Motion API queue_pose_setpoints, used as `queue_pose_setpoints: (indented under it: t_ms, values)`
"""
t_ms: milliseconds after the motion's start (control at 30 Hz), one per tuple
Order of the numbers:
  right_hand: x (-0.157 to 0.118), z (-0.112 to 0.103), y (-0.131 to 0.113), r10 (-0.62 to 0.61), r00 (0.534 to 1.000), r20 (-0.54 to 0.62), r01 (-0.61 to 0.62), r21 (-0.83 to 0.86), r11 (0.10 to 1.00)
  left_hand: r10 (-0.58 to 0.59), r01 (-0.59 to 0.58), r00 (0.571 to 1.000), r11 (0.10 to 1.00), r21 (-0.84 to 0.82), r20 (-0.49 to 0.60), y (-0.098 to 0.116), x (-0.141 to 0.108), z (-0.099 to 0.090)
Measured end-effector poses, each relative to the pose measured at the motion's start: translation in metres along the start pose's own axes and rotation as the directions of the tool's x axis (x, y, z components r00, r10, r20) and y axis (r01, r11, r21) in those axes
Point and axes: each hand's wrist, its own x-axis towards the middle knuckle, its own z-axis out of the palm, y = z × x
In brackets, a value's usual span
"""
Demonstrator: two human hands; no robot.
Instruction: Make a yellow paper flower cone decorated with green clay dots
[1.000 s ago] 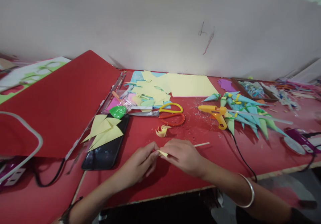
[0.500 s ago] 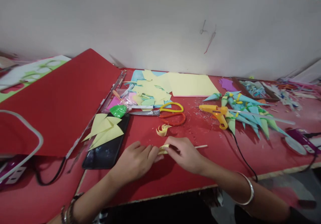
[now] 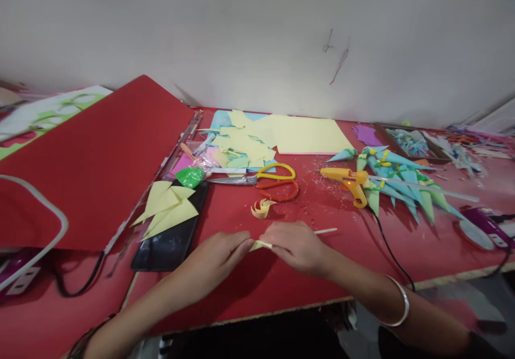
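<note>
Yellow paper [image 3: 261, 244] is spanning the gap between the left hand [image 3: 225, 254] and the right hand [image 3: 296, 246] over the red bench [image 3: 229, 306], each grip pinching it narrowly, while a curled yellow piece [image 3: 260, 213] is lying just beyond, near the scissors [image 3: 253, 180].

No text, label, brand, number or sign can be read on anything in view.
</note>
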Motion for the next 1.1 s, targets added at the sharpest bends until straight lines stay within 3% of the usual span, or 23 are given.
queue_pose_setpoints:
  t_ms: [200, 367, 533, 567, 633, 700, 733, 800, 867, 933, 1000, 1067, 1100]
  values:
    - [-0.001, 0.001, 0.000, -0.119, 0.993, 0.021, 0.120, -0.264, 0.957, -0.162, 0.181, 0.983, 0.936, -0.303, 0.084, -0.002, 0.002, 0.001]
    - [-0.003, 0.000, -0.001, -0.244, 0.969, 0.023, 0.229, -0.446, 0.865, -0.207, 0.345, 0.936, 0.706, -0.618, 0.286, -0.002, 0.000, 0.009]
    - [-0.010, 0.003, -0.001, -0.399, 0.917, -0.001, 0.347, -0.494, 0.797, -0.277, 0.497, 0.866, 0.563, -0.660, 0.416, -0.002, -0.003, 0.019]
    - [-0.011, 0.004, 0.000, -0.374, 0.927, -0.009, 0.324, -0.478, 0.816, -0.286, 0.505, 0.861, 0.584, -0.636, 0.420, -0.001, -0.004, 0.019]
    - [-0.010, 0.003, -0.001, -0.281, 0.959, 0.014, 0.262, -0.415, 0.871, -0.279, 0.396, 0.916, 0.750, -0.530, 0.289, 0.000, -0.004, 0.017]
    - [-0.006, 0.000, -0.003, -0.174, 0.982, 0.074, 0.188, -0.289, 0.939, -0.124, 0.123, 0.992, 0.965, -0.230, 0.012, 0.001, -0.005, 0.010]
    - [-0.003, -0.003, -0.005, -0.120, 0.987, 0.107, 0.139, -0.193, 0.971, 0.027, -0.029, 0.994, 1.000, -0.013, -0.103, 0.001, -0.006, 0.006]
    - [0.003, -0.008, -0.008, 0.012, 0.990, 0.138, -0.019, 0.053, 0.998, 0.329, -0.262, 0.932, 0.902, 0.344, -0.151, -0.001, -0.007, -0.003]
    - [0.008, -0.013, -0.012, 0.134, 0.978, 0.160, -0.173, 0.262, 0.950, 0.468, -0.374, 0.879, 0.793, 0.480, -0.089, -0.003, -0.009, -0.010]
    - [0.009, -0.015, -0.013, 0.182, 0.970, 0.163, -0.229, 0.350, 0.908, 0.445, -0.381, 0.894, 0.816, 0.435, -0.051, -0.003, -0.009, -0.015]
    - [0.009, -0.016, -0.013, 0.137, 0.982, 0.129, -0.171, 0.303, 0.938, 0.301, -0.284, 0.953, 0.928, 0.242, -0.037, 0.000, -0.010, -0.016]
    - [0.006, -0.015, -0.012, 0.019, 0.995, 0.097, -0.030, 0.110, 0.993, 0.103, -0.102, 0.995, 0.993, -0.052, 0.008, 0.006, -0.009, -0.014]
    - [0.004, -0.014, -0.011, -0.056, 0.994, 0.090, 0.060, -0.035, 0.998, -0.001, 0.009, 0.999, 0.980, -0.201, 0.041, 0.009, -0.009, -0.011]
